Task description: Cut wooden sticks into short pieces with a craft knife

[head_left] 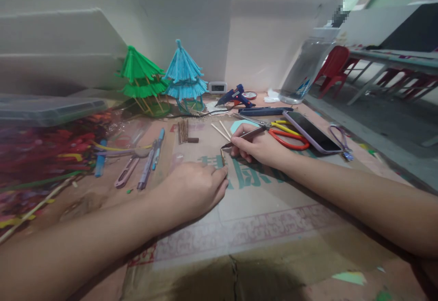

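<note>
My right hand (251, 145) is closed around a dark marker pen (251, 135), its tip touching the far end of a short wooden stick (222, 155). The near end of that stick is pinched in the fingers of my left hand (200, 184), over a printed cardboard sheet (260, 228). The stick looks partly brown. Beyond my left hand lie several brown sticks (183, 132) side by side, with a brown pen cap (193, 140) next to them. Pale bare sticks (224, 129) rest just past the pen tip.
Green (142, 75) and blue (185, 72) tiered paper-roofed models stand at the back, near a glue gun (237, 96) and small clock (217, 87). Red-handled scissors (290, 139) and a phone (311, 132) lie right. Pens (150, 164) and a cutter (128, 168) lie left, beside colourful craft pieces (41, 155).
</note>
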